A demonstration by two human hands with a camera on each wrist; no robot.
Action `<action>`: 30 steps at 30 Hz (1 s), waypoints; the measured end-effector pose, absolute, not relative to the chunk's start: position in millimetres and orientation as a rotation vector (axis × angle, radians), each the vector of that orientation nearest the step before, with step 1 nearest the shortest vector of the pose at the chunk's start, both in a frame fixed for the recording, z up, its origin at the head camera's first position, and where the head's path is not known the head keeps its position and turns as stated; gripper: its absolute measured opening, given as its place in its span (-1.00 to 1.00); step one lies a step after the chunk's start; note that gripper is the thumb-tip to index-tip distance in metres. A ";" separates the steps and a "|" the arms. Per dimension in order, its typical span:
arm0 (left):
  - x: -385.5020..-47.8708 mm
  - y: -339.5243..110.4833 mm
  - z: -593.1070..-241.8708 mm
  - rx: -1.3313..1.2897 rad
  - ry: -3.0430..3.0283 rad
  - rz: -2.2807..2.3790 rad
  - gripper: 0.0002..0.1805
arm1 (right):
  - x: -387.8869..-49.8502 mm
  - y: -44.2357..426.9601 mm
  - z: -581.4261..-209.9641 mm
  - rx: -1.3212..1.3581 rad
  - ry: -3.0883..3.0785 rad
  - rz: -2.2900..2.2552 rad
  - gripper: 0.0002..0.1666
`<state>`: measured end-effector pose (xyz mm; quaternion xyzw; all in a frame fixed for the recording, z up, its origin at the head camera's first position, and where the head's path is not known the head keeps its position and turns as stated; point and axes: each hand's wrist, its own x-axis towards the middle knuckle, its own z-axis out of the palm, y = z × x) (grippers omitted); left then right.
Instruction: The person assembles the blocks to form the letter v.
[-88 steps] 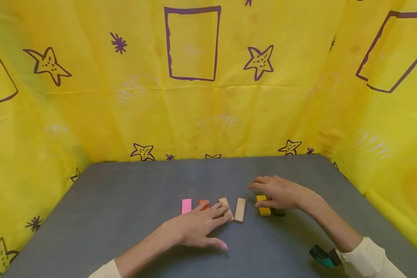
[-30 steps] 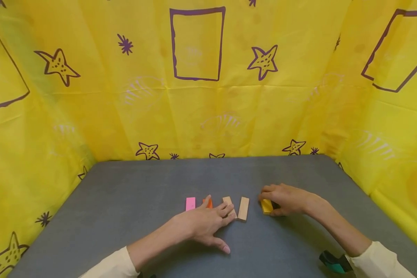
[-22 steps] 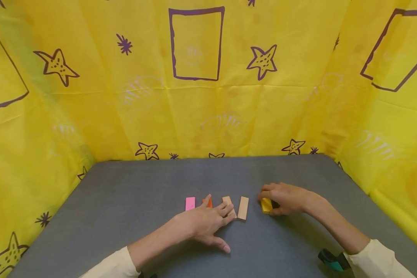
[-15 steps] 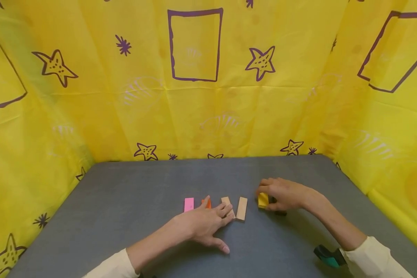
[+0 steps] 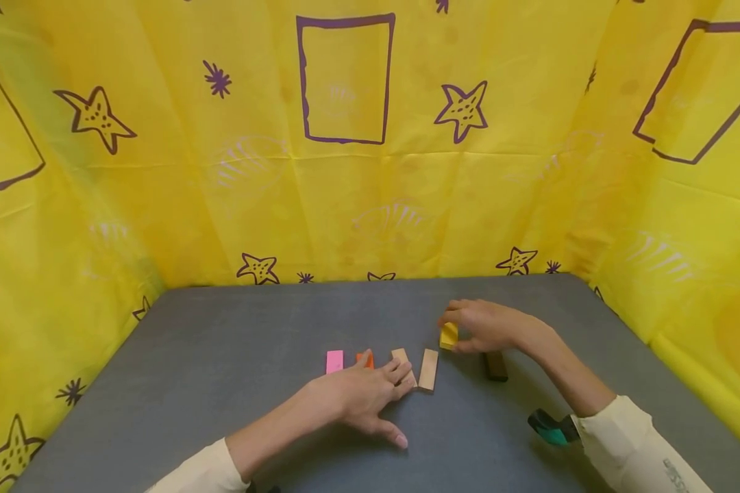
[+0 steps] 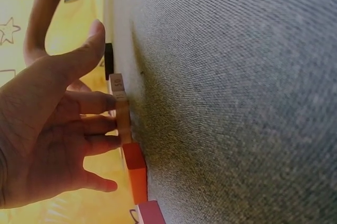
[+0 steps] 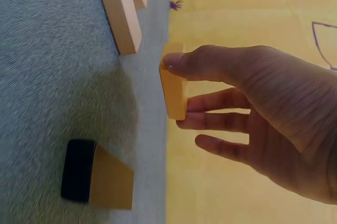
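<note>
Yellow block point(image 5: 449, 336) pinched between thumb and fingers of the right hand point(image 5: 490, 325), raised off the tabletop point(image 5: 253, 329). Left hand point(image 5: 360, 402): fingers spread, touching one pale block point(image 5: 399, 355); orange block point(image 6: 136, 174) alongside. Pink block point(image 5: 335, 360) farther left; dark block point(image 5: 495, 368) to the right.

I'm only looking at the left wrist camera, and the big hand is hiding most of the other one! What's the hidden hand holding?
Observer: The right hand is pinching a yellow block.
Operator: Ooh! Where is it compared with the two plain wooden blocks?
Observer: In the head view, it shows higher up and a bit to the right of both. Lifted or just farther back, I can't tell.
Operator: And are those two plain ones lying side by side, all straight?
Observer: No, they make a V: their ends nearest the person come close together, and their far ends spread apart.
</note>
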<state>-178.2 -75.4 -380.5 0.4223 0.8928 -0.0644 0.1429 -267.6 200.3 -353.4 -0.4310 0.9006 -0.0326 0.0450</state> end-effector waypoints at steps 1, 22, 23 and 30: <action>-178.3 -75.3 -380.4 1.213 2.574 -0.182 0.07 | -269.6 198.0 -353.7 -1.307 2.747 -0.106 -0.52; -178.3 -74.6 -380.9 1.197 2.572 -0.188 0.06 | -293.7 172.9 -372.3 -1.177 2.692 -0.061 -0.56; -178.3 -74.5 -380.8 1.200 2.573 -0.192 0.06 | -294.1 173.0 -372.9 -1.182 2.688 -0.058 -0.55; -178.0 -74.5 -380.4 1.199 2.570 -0.204 0.06 | -293.1 175.7 -371.8 -1.155 2.693 -0.088 -0.60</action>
